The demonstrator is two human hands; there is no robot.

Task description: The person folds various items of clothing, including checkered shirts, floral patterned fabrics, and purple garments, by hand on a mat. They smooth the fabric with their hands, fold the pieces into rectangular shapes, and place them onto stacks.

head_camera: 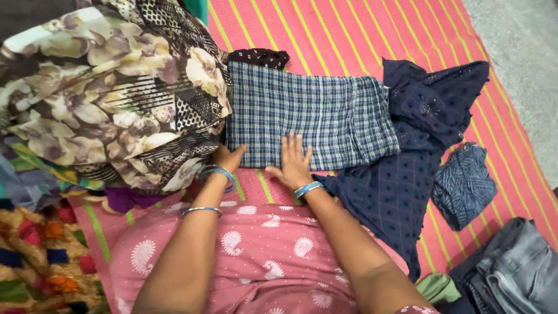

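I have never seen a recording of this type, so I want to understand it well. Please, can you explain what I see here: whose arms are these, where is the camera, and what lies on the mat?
There is one picture, from a camera worn on the person's head, looking down. Both arms belong to that person. The left hand and the right hand rest open on the near edge of a folded blue checked cloth; neither grips anything. It lies on a striped red mat. Beside it are a dark blue dotted garment, a small folded blue cloth, grey jeans, and a flowered fabric pile.

Blue-white checked cloth (308,116) — on a pink-and-yellow striped mat (349,29).
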